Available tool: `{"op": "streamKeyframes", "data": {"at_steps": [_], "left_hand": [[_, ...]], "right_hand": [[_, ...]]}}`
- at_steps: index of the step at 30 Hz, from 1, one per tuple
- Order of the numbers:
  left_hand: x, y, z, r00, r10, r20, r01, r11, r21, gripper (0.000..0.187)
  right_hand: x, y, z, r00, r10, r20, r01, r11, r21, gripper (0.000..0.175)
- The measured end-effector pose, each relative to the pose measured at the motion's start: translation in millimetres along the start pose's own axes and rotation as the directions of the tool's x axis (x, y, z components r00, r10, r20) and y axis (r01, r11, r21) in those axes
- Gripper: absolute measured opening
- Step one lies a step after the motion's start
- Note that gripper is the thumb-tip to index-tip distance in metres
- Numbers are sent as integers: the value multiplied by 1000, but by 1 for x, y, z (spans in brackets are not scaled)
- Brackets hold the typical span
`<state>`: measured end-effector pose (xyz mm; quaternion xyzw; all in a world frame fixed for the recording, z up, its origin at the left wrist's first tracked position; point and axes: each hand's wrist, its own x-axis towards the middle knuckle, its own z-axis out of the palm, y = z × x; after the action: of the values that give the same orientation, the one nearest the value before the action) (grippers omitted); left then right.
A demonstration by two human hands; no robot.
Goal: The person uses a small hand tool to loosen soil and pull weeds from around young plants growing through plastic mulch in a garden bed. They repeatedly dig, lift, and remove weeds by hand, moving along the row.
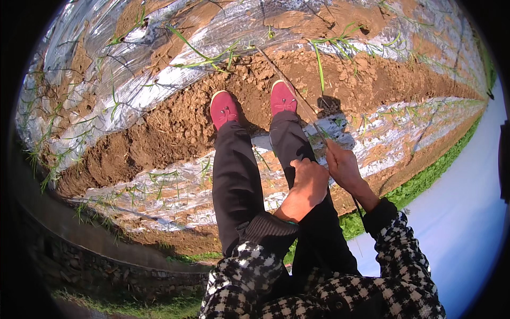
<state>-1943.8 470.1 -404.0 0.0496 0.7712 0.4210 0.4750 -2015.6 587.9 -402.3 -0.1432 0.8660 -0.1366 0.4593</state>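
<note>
My right hand (343, 164) is closed around the near end of a long thin stick (293, 91). The stick slants away past the toe of one red shoe (283, 97), and its far tip touches the plastic-covered bed near a small green sprout (271, 32). Beside it, my left hand (308, 183) is curled over my dark trouser leg; its palm faces away, so whether it grips anything is hidden. Long-leaved green plants (338, 42) grow through the clear plastic film (159, 93) just beyond my feet.
Both shoes stand in a furrow of crumbly brown soil (171, 131). Another film-covered bed (175, 187) with thin green plants runs behind my feet and under my legs. Green growth (418, 185) borders the field, and a stone wall (107, 267) curves along the lower left.
</note>
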Motion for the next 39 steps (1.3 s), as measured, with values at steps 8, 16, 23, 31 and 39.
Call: {"op": "streamKeyframes", "data": {"at_steps": [8, 16, 23, 31, 39], "left_hand": [[-1, -1, 0, 999, 4, -37, -4, 1000, -1, 19], [-2, -3, 1, 997, -11, -78, 11, 1000, 0, 19], [-1, -3, 7, 992, 6, -123, -7, 1000, -7, 17], [-2, -2, 10, 985, 12, -173, -7, 1000, 30, 16], [-2, -2, 8, 990, 6, -138, -2, 1000, 31, 16]], "right_hand": [[3, -4, -30, 838, 230, 495, -546, 345, 764, 24], [-3, -22, -28, 818, 205, 537, -494, -228, 839, 29], [6, -12, -21, 931, 275, 241, -366, 701, 613, 26], [10, -13, -29, 982, 157, 106, -185, 914, 360, 18], [16, -10, -26, 987, 92, 132, -123, 960, 251, 23]]}}
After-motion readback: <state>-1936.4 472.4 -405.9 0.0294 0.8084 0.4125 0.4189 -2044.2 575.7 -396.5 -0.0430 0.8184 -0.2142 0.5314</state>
